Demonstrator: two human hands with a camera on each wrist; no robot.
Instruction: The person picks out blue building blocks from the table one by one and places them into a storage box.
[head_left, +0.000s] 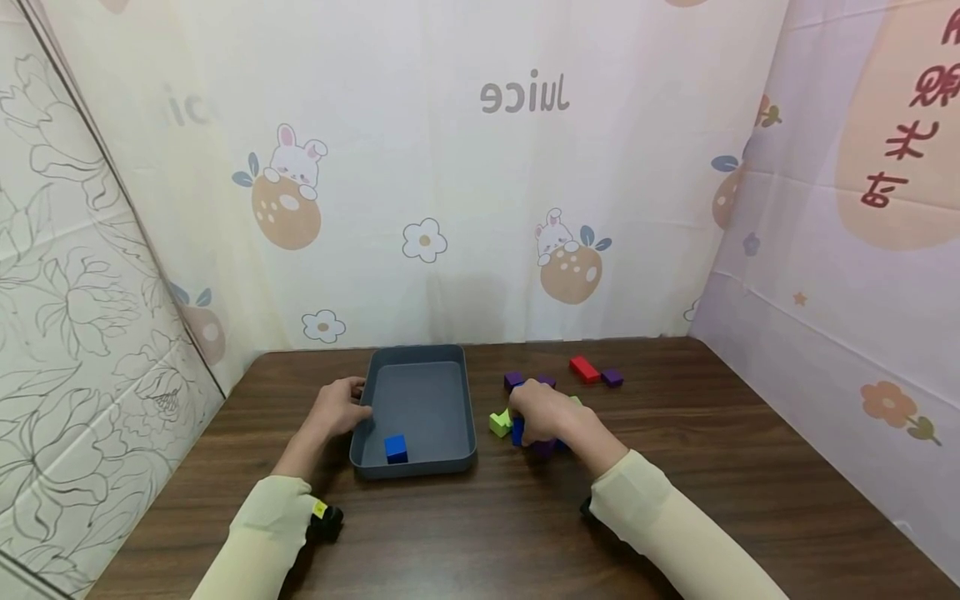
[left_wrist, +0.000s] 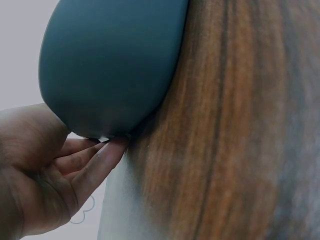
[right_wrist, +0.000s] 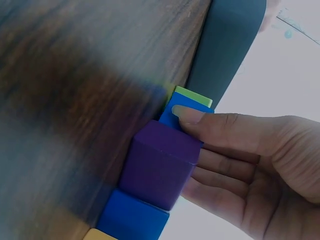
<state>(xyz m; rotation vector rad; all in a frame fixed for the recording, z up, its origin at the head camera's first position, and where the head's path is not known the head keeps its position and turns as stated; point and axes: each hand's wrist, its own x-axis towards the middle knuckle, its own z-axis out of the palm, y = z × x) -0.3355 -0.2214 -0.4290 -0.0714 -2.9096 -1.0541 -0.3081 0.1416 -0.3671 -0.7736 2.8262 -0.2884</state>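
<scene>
From my end, the blue block (right_wrist: 169, 117) lies right under the right hand (head_left: 547, 412): the thumb presses on one face, the fingers curl in behind, and I read that as a pinch (the index finger is hidden from me). A purple block (right_wrist: 160, 165) sits just beside it on the wrist view, and a green block (head_left: 498, 424) shows to the left of that hand. The left hand (head_left: 339, 407), well apart from the blue block, rests at the tray's (head_left: 420, 400) left side, fingers fairly straight, tips touching its wall. Between the hands, the tray has a blue cube (head_left: 396, 449) near its front edge. Beyond the right hand, a red block (head_left: 584, 369) lies on the table (head_left: 487, 525).
</scene>
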